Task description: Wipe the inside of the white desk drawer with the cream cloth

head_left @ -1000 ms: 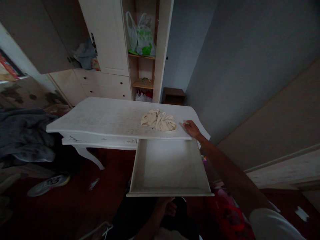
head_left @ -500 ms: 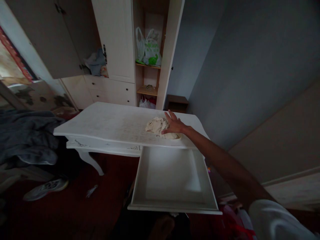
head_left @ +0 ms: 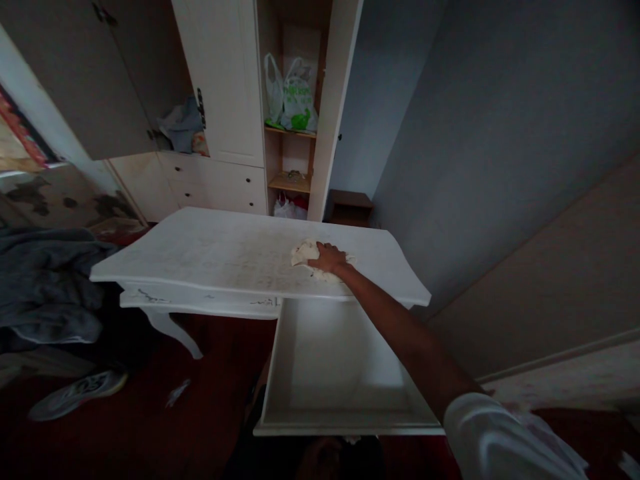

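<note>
A crumpled cream cloth [head_left: 304, 252] lies on the top of a white table [head_left: 220, 250]. My right hand [head_left: 329, 258] reaches out over the table and closes its fingers on the cloth, covering most of it. Below the table top, a white drawer [head_left: 335, 363] is pulled out towards me, with nothing visible inside it. My left hand does not show clearly; only a dim blur sits at the bottom edge under the drawer front.
A cream wardrobe [head_left: 225, 87] stands behind the table, one side open on shelves with plastic bags [head_left: 290, 93]. Dark bedding [head_left: 45, 280] lies at left. A shoe [head_left: 75, 393] rests on the red floor. A grey wall runs along the right.
My right hand moved from the table's right edge onto the cloth, first with spread fingers, and has now closed on it. The cloth is bunched smaller under the hand.
</note>
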{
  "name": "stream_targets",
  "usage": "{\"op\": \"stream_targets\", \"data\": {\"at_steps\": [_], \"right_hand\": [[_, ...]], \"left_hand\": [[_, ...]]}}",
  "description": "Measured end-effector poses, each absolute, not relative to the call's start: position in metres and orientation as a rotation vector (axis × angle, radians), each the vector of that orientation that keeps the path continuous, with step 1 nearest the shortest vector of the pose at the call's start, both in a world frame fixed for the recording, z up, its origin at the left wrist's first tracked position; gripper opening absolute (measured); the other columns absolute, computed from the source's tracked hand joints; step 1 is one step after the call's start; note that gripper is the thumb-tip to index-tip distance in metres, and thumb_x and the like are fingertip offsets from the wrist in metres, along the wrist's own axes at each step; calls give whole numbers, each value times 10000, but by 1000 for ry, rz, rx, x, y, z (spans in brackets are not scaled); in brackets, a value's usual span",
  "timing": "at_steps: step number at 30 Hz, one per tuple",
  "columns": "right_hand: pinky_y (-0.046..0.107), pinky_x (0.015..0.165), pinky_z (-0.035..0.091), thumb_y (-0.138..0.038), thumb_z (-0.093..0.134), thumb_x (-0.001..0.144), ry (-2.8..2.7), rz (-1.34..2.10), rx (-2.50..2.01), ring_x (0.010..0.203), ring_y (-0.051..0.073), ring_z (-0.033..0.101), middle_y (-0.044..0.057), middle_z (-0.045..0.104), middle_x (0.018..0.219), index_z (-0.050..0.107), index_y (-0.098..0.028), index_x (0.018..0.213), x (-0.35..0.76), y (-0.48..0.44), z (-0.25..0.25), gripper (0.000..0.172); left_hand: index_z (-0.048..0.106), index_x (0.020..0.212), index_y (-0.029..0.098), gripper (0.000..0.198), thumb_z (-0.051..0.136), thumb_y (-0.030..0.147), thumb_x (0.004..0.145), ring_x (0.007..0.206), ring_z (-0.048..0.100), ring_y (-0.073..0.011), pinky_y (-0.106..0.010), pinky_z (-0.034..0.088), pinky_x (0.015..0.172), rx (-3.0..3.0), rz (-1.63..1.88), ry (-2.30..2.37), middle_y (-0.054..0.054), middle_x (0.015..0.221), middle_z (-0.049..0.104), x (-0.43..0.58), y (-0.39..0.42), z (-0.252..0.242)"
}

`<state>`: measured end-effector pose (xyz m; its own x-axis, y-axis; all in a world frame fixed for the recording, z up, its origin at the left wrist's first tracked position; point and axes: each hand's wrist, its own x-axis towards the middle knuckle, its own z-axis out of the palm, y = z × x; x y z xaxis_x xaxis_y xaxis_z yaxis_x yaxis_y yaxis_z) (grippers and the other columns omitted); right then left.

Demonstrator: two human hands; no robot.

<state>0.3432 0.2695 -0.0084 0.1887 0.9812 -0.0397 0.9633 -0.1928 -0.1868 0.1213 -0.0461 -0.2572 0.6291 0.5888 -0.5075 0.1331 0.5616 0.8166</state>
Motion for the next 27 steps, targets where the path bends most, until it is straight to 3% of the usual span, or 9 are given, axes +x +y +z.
{"op": "stream_targets", "data": {"at_steps": [3, 6, 11, 16, 23, 27], "right_hand": [[513, 920, 433, -574, 549, 823, -1912, -21, -2290, 1155, 333, 520, 157, 535, 1300, 420, -221, 1377, 337, 253, -13, 669], [430, 868, 474, -463, 566, 851, -1997, -162, -2189, 1090, 295, 556, 144, 566, 1230, 429, -204, 1365, 333, 233, -15, 592], [386, 857, 492, -379, 548, 886, -2135, -230, -1999, 1102, 277, 540, 136, 541, 1253, 416, -199, 1402, 334, 190, -13, 562], [411, 984, 443, -282, 608, 844, -2173, -188, -1819, 1208, 281, 478, 158, 475, 1356, 426, -174, 1405, 343, 127, -22, 599], [424, 1035, 419, -249, 623, 774, -2006, 321, -1662, 1222, 262, 513, 138, 536, 1328, 467, -180, 1366, 369, 38, -71, 616], [460, 909, 495, -311, 677, 699, -1203, 761, -1634, 961, 268, 644, 101, 676, 1083, 614, -197, 1096, 389, 17, -101, 418]], "left_hand": [[632, 883, 156, 736, 635, 816, 556, 531, 494, -101, -252, 395, 550, 973, 305, 865, -2, 670, 552, 125, -51, -278], [623, 905, 144, 827, 581, 877, 525, 527, 491, -94, -238, 357, 524, 996, 331, 847, -4, 678, 561, 125, -56, -291], [621, 909, 146, 822, 575, 877, 536, 551, 519, -106, -239, 371, 534, 979, 324, 871, -11, 695, 585, 120, -59, -286], [614, 894, 139, 815, 573, 875, 545, 542, 546, -118, -243, 386, 529, 954, 335, 887, -22, 685, 602, 115, -61, -275], [599, 865, 149, 782, 621, 851, 521, 518, 546, -108, -228, 372, 506, 854, 333, 882, -1, 651, 591, 113, -72, -274], [602, 884, 144, 734, 681, 789, 543, 512, 533, -93, -226, 377, 511, 813, 355, 848, 4, 664, 589, 109, -83, -273]]}}
